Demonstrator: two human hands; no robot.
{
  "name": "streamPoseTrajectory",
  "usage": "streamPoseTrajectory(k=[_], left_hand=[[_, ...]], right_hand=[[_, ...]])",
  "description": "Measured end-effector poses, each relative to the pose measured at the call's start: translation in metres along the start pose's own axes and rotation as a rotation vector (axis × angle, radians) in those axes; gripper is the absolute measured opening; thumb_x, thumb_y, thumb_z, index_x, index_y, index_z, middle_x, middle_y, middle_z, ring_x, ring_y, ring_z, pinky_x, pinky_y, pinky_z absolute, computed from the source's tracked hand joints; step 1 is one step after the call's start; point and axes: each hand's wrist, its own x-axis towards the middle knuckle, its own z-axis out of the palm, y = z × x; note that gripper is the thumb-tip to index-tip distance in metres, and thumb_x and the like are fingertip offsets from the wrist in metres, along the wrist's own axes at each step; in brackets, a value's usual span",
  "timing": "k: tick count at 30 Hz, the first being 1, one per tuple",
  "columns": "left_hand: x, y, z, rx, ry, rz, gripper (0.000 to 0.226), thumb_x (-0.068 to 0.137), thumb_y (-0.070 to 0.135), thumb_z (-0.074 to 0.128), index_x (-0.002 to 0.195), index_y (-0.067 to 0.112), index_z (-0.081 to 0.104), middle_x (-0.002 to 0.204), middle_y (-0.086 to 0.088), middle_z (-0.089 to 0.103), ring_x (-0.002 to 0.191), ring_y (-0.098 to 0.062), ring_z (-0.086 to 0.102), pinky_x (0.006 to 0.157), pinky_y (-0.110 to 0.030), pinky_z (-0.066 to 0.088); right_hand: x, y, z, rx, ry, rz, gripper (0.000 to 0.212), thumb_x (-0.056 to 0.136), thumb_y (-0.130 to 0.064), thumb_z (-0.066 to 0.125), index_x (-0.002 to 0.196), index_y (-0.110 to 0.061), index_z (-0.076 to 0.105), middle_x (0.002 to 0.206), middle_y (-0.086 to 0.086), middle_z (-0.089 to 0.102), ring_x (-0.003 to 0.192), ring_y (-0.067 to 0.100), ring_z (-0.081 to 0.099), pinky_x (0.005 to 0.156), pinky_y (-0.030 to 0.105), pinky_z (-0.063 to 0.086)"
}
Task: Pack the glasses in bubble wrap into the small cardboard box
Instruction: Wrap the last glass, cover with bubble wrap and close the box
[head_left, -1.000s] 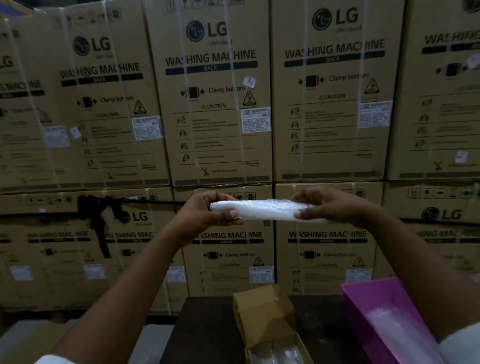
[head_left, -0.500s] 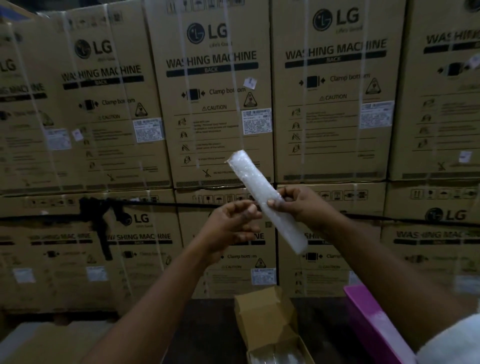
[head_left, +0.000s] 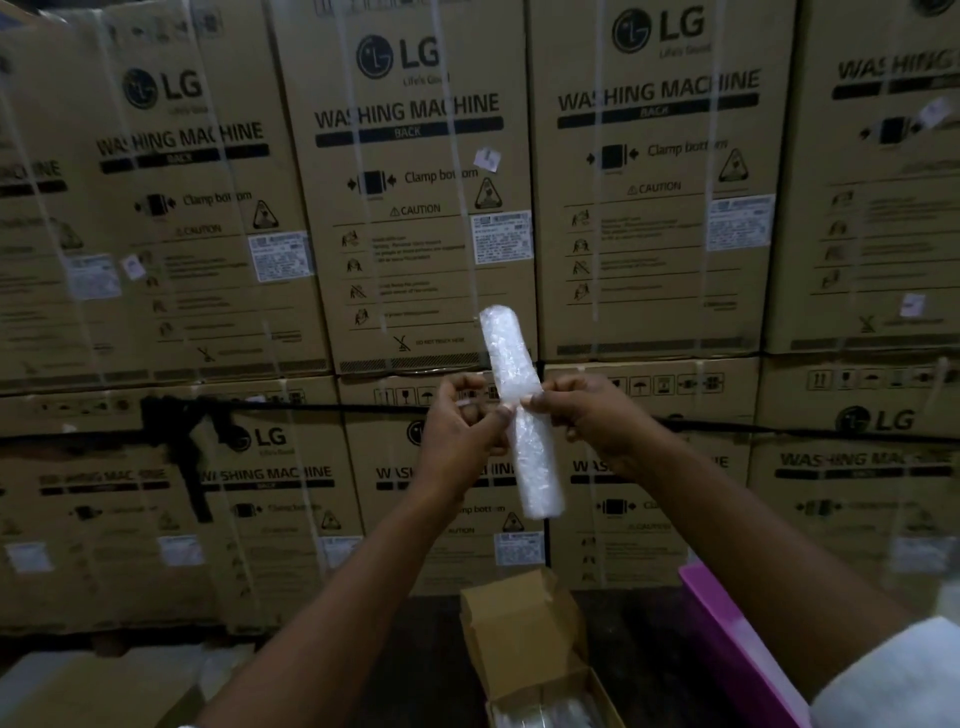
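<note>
Bubble-wrapped glasses (head_left: 521, 415) stand nearly upright, pinched mid-length by right hand (head_left: 587, 415) and left hand (head_left: 460, 431).

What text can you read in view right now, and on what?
"LG", "Life's Good": stacked cartons.
"WASHING MACHINE", "BACK": same cartons.
"Clamp bottom", "CAUTION": same cartons.
"DO NOT TRUCK HERE": middle carton, barely legible.
White stickers and handling notes: too small to read.
Bubble-wrapped roll, small cardboard box: no text.

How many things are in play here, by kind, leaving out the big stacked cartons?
Bubble-wrapped bundle, held upright in both hands: 1
Small cardboard box, flap open: 1
Pink box: 1
Hands: 2, left, right
Total: 5
</note>
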Motion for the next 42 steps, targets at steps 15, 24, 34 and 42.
streamPoseTrajectory(k=[15, 24, 34, 42], left_hand=[[0.014, 0.004, -0.011, 0.984, -0.071, 0.537, 0.045, 0.075, 0.047, 0.074, 0.112, 0.025, 0.06, 0.124, 0.002, 0.049, 0.116, -0.014, 0.043, 0.087, -0.029, 0.041], [0.008, 0.013, -0.013, 0.487, -0.099, 0.301, 0.028, 0.082, 0.021, 0.074, 0.1, 0.022, 0.052, 0.091, 0.002, 0.065, 0.076, -0.008, 0.066, 0.061, -0.022, 0.056], [0.0, 0.019, -0.009, -0.19, -0.068, 0.021, 0.031, 0.087, 0.008, 0.067, 0.115, 0.009, 0.054, 0.104, -0.007, 0.068, 0.093, -0.019, 0.07, 0.069, -0.03, 0.058], [0.003, -0.007, -0.013, -0.358, 0.03, -0.166, 0.032, 0.087, 0.003, 0.065, 0.114, 0.019, 0.057, 0.118, -0.013, 0.063, 0.094, -0.025, 0.07, 0.067, -0.034, 0.058]], right_hand=[[-0.008, -0.008, -0.007, -0.105, -0.163, -0.031, 0.012, 0.093, -0.023, 0.056, 0.097, -0.016, 0.065, 0.096, -0.001, 0.066, 0.077, 0.006, 0.058, 0.065, 0.023, 0.039], [-0.008, -0.013, -0.003, 0.069, -0.102, -0.105, 0.038, 0.086, -0.017, 0.066, 0.121, -0.02, 0.051, 0.117, 0.009, 0.058, 0.107, 0.024, 0.058, 0.091, 0.04, 0.049], [-0.026, 0.016, 0.019, 0.106, -0.118, -0.168, 0.034, 0.093, -0.017, 0.056, 0.127, -0.022, 0.05, 0.116, 0.007, 0.062, 0.097, 0.018, 0.067, 0.08, 0.037, 0.059], [-0.036, 0.049, 0.045, 0.246, 0.192, -0.24, 0.033, 0.092, -0.004, 0.057, 0.123, -0.012, 0.061, 0.113, -0.007, 0.062, 0.096, 0.007, 0.066, 0.072, 0.022, 0.056]])
